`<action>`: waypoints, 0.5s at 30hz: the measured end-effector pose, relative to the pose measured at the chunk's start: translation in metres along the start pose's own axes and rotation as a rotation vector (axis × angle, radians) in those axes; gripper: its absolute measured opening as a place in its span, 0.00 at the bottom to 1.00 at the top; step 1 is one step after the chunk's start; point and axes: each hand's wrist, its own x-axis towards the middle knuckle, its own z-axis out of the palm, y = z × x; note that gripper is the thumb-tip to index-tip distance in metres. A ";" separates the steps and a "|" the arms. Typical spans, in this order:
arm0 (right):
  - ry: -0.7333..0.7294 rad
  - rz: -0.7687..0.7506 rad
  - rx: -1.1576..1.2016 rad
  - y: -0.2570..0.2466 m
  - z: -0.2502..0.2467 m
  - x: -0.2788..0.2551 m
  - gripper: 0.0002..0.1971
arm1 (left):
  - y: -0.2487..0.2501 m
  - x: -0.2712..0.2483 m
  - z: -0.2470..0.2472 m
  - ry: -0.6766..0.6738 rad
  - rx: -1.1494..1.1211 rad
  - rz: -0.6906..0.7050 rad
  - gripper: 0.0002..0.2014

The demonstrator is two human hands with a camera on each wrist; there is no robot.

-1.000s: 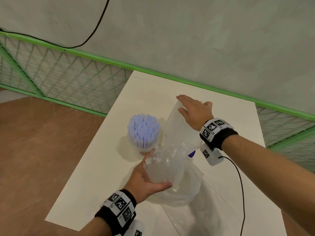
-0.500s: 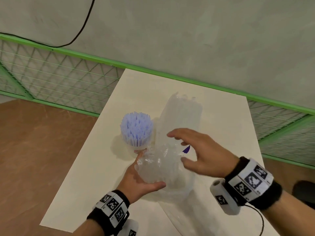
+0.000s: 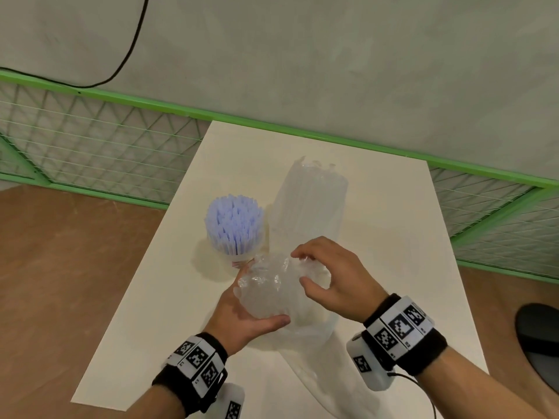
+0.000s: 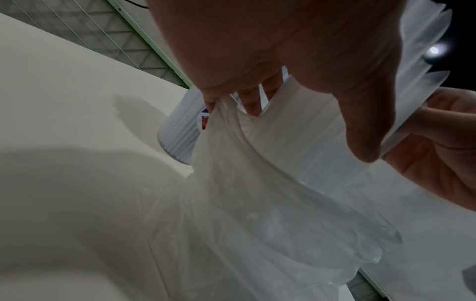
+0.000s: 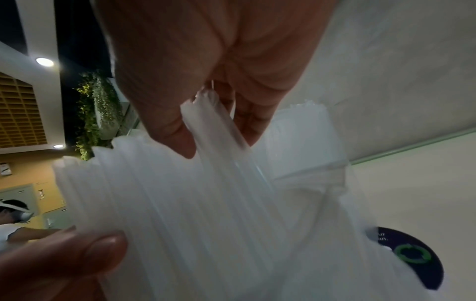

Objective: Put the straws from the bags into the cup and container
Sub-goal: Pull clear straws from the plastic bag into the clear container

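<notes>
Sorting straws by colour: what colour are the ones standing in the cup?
Pale lilac-blue straws, clearest in the head view.

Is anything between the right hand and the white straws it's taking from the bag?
No. The right hand already pinches a few white straws above the bag, which the left hand grips.

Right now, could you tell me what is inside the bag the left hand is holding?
White straws fill the bag; the right hand pinches a few at their tips. The crumpled plastic and left hand hide their lower ends.
</notes>
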 end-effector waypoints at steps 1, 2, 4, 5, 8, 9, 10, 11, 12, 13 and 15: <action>0.028 0.006 0.010 0.000 0.002 -0.001 0.16 | 0.000 0.000 0.000 0.006 0.002 -0.003 0.40; 0.056 0.016 0.018 0.001 0.005 -0.002 0.14 | 0.000 -0.001 0.000 0.014 0.002 -0.008 0.40; 0.101 0.032 0.030 0.001 0.010 -0.005 0.11 | -0.001 -0.001 -0.001 0.028 0.003 -0.023 0.39; 0.115 0.045 0.036 0.001 0.012 -0.006 0.10 | -0.001 -0.001 -0.002 0.033 0.001 -0.033 0.39; 0.141 0.100 0.049 0.001 0.018 -0.008 0.08 | -0.004 -0.002 -0.001 0.051 -0.013 -0.061 0.38; 0.148 0.111 0.060 0.000 0.019 -0.008 0.08 | -0.004 -0.001 -0.001 0.061 -0.018 -0.067 0.38; 0.155 0.114 0.075 0.000 0.020 -0.009 0.09 | -0.004 -0.001 -0.001 0.069 -0.025 -0.070 0.38; 0.163 0.104 0.086 -0.001 0.021 -0.010 0.10 | -0.005 -0.001 -0.001 0.070 -0.032 -0.073 0.38; 0.169 0.083 0.088 -0.001 0.023 -0.012 0.10 | -0.005 -0.001 -0.002 0.066 -0.034 -0.073 0.38; 0.170 0.058 0.080 -0.002 0.024 -0.013 0.11 | -0.005 -0.001 -0.002 0.058 -0.034 -0.070 0.38; 0.158 0.019 0.052 -0.001 0.027 -0.014 0.09 | -0.004 0.000 -0.002 0.044 -0.029 -0.067 0.37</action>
